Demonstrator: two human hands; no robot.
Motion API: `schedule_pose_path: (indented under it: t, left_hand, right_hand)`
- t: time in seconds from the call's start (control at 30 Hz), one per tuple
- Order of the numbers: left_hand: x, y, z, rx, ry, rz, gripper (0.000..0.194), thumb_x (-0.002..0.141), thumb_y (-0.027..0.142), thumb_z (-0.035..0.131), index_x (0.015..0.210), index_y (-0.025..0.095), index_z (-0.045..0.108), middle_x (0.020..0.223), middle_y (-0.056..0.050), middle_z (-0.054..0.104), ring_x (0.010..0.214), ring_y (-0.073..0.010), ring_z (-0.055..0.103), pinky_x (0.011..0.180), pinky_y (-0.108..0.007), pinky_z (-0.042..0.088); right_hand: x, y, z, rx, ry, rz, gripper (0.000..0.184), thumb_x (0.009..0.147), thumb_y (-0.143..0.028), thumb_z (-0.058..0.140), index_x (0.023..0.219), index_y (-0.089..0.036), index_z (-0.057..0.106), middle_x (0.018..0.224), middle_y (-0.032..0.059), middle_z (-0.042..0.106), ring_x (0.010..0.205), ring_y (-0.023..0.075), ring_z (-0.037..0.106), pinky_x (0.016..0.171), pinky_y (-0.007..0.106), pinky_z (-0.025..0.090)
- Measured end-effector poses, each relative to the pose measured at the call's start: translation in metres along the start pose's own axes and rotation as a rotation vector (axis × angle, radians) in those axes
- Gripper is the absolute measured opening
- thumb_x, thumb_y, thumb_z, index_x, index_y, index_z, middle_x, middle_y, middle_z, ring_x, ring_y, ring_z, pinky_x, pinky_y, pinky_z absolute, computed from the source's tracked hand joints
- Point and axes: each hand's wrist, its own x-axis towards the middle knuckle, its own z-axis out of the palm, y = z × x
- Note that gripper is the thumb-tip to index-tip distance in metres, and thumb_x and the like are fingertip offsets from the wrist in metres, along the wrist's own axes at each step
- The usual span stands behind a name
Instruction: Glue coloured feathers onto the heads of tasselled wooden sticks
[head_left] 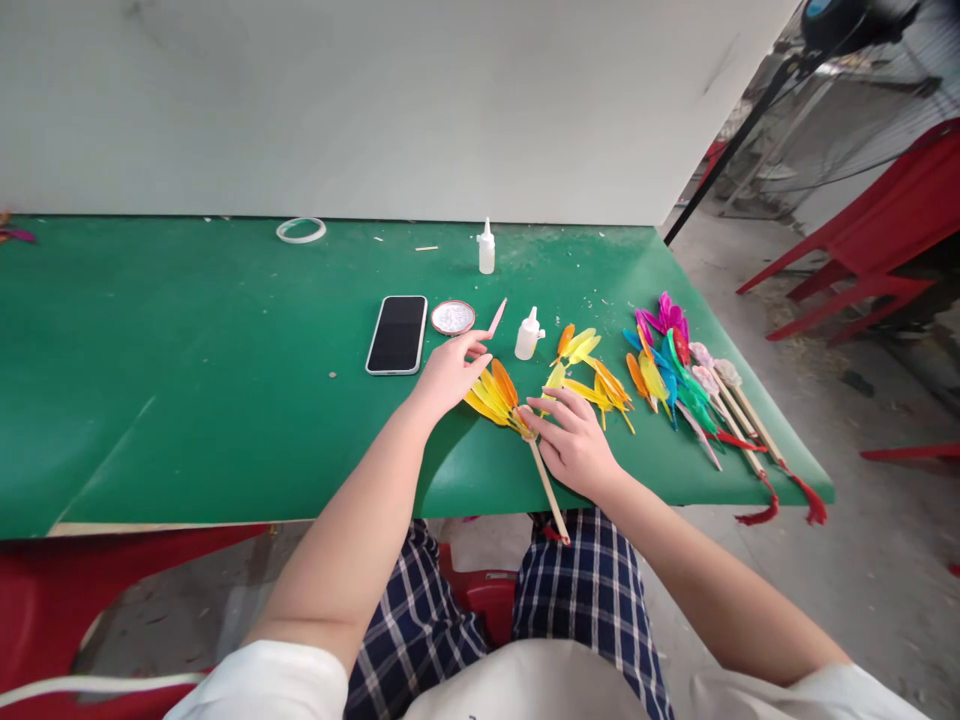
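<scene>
My left hand is at the left of a fan of yellow and orange feathers, its fingers bent together at the lower end of a slim pink pointed tool. The feathers are fixed to the top of a pale wooden stick, which juts past the table's front edge. At the feather base, my right hand pinches the stick's head with its fingertips; the thumb is mostly hidden. Loose yellow and orange feathers lie just beyond my right hand. A white squeeze bottle stands behind them.
On the green table lie a phone, a round shallow dish and a tape roll. Another squeeze bottle stands farther back. Colourful feathers and tasselled sticks lie right. A white panel borders the back.
</scene>
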Motion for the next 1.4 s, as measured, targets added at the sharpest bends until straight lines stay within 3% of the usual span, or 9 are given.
schedule_pose_path:
  t: [0.13,0.37,0.6,0.87,1.07,1.23,1.4]
  left_hand:
    - [-0.001,0.006,0.010,0.208,-0.003,0.256,0.028,0.081,0.012,0.042,0.095,0.019,0.065,0.103,-0.004,0.061,0.098,-0.0170,0.054,0.091,-0.034,0.042]
    - [-0.007,0.006,0.014,0.378,-0.055,0.426,0.039,0.075,0.000,0.040,0.087,0.021,0.070,0.112,-0.005,0.058,0.112,-0.0205,0.046,0.097,-0.040,0.038]
    - [-0.017,0.015,0.010,0.404,-0.245,0.571,0.043,0.072,-0.003,0.044,0.085,0.027,0.072,0.124,-0.003,0.054,0.126,-0.0242,0.035,0.101,-0.046,0.032]
    - [-0.016,0.009,0.011,0.347,-0.269,0.509,0.045,0.072,-0.004,0.041,0.090,0.026,0.070,0.121,-0.002,0.055,0.125,-0.0214,0.036,0.102,-0.042,0.031]
    - [-0.005,0.002,0.005,0.177,-0.036,0.153,0.047,0.082,0.008,0.035,0.125,0.023,0.048,0.117,-0.005,0.056,0.110,-0.0177,0.048,0.096,-0.037,0.038]
    - [-0.003,0.004,0.008,0.054,-0.130,0.030,0.048,0.085,0.019,0.036,0.133,0.025,0.036,0.092,-0.003,0.062,0.079,-0.0150,0.056,0.076,-0.030,0.045]
    - [-0.002,0.004,0.017,-0.009,-0.113,0.033,0.049,0.081,0.023,0.046,0.129,0.024,0.039,0.079,0.000,0.058,0.072,-0.0131,0.054,0.072,-0.027,0.043]
  right_hand:
    - [-0.001,-0.001,0.002,-0.046,-0.052,-0.028,0.037,0.077,-0.012,0.046,0.111,-0.021,0.060,0.113,0.0056,0.060,0.118,0.0250,0.040,0.100,0.046,0.032]
    - [-0.001,-0.001,0.004,-0.085,-0.055,-0.049,0.033,0.079,-0.013,0.047,0.108,-0.019,0.060,0.108,0.0052,0.062,0.118,0.0245,0.040,0.104,0.046,0.026]
    - [-0.001,0.001,0.004,-0.072,-0.085,-0.043,0.029,0.081,-0.015,0.045,0.105,-0.020,0.062,0.107,0.0059,0.062,0.120,0.0248,0.039,0.104,0.047,0.025]
    - [0.001,0.001,0.001,-0.042,-0.133,-0.028,0.032,0.081,-0.015,0.044,0.108,-0.020,0.060,0.108,0.0063,0.060,0.119,0.0254,0.039,0.104,0.048,0.025]
    - [0.001,0.001,-0.001,-0.021,-0.107,-0.018,0.035,0.080,-0.014,0.044,0.111,-0.020,0.059,0.107,0.0071,0.060,0.119,0.0250,0.039,0.102,0.047,0.029]
    - [0.001,0.002,-0.001,-0.005,-0.112,-0.019,0.035,0.080,-0.014,0.045,0.111,-0.021,0.059,0.107,0.0074,0.059,0.119,0.0251,0.039,0.101,0.049,0.030]
    - [0.001,0.002,-0.001,-0.012,-0.136,-0.018,0.036,0.080,-0.013,0.044,0.111,-0.021,0.060,0.108,0.0072,0.059,0.119,0.0253,0.039,0.101,0.049,0.030]
